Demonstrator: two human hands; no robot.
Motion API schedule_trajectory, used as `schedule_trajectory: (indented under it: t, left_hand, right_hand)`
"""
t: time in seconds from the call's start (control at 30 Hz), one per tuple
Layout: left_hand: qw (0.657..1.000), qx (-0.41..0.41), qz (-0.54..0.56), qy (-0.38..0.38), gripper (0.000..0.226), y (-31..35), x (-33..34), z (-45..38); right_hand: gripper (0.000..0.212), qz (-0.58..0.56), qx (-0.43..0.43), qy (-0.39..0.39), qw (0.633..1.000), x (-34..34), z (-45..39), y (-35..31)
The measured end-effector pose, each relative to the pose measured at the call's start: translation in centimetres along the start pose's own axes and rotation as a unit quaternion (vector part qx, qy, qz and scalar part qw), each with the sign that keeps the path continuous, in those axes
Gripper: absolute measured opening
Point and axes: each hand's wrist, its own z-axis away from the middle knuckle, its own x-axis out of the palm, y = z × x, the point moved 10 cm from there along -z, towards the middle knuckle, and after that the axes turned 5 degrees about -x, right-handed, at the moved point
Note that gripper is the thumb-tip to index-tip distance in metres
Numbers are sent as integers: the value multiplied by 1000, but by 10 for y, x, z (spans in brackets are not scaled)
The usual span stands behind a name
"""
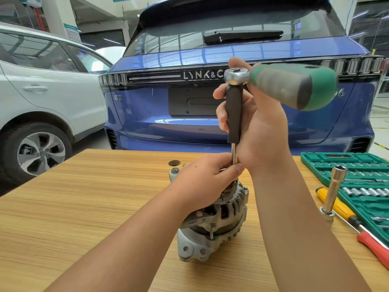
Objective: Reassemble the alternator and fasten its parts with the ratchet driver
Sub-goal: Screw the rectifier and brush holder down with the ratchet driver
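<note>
Right hand (pixel 255 123) grips upright ratchet driver (pixel 234 114) directly above alternator (pixel 212 220) on tabletop (pixel 84 207); left hand (pixel 207 178) pinches its shaft below.

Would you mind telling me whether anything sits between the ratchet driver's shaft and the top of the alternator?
Only the left hand: its fingers pinch the lower end of the steel shaft above the grey metal alternator, hiding where the tip meets it. The right hand grips the black extension handle under the green-handled ratchet driver. No other obstruction shows.
</note>
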Motion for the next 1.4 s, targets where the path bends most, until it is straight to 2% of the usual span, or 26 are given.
schedule_trajectory:
  t: [0.17, 0.33, 0.4, 0.47, 0.53, 0.6, 0.7, 0.8, 0.9, 1.03, 1.13, 1.2, 1.3, 1.4]
  left_hand:
    - [1000, -9, 8, -5, 20, -3, 1, 0]
    - [1000, 5, 5, -16, 25, 2, 2, 2]
    - [1000, 3, 0, -16, 25, 1, 2, 2]
    - [1000, -5, 2, -14, 25, -2, 1, 0]
    - [1000, -10, 4, -13, 24, -4, 2, -1]
    - [1000, -8, 1, -14, 21, -4, 2, 0]
    - [1000, -8, 7, -14, 22, -4, 3, -1]
    - [1000, -5, 8, -9, 26, -3, 2, -1]
    - [1000, -7, 10, -6, 24, -4, 2, -2]
    - [1000, -10, 11, -7, 22, -6, 2, -3]
    - [1000, -9, 11, -11, 25, -6, 3, -3]
    - [1000, 0, 10, -17, 26, -3, 4, -1]
    - [1000, 6, 12, -17, 26, -1, 3, 0]
    - [1000, -2, 9, -14, 25, -2, 2, -1]
  right_hand:
    - [25, 3, 14, 20, 1000, 0, 1, 0]
    - [15, 121, -51, 129, 983, -21, 2, -18]
    - [13, 100, -19, 111, 989, -22, 0, -12]
    - [11, 28, 13, 44, 999, -12, -2, -5]
    - [31, 11, -14, 11, 1000, -6, -2, -8]
    - [40, 55, -68, 10, 996, -3, 0, -15]
    - [39, 91, -89, 7, 992, 2, 1, -15]
    - [35, 28, -60, 2, 998, 0, 0, -9]
    - [40, -46, -18, -18, 999, 2, 1, -2]
    - [42, -26, -6, 1, 1000, -2, -1, 2]
    - [31, -4, -14, 31, 999, -4, -1, -1]
    - [21, 56, -42, 74, 995, -10, 1, -8]
    - [17, 145, -81, 135, 977, -22, 2, -19]
    - [8, 66, -20, 83, 994, -17, -2, -9]
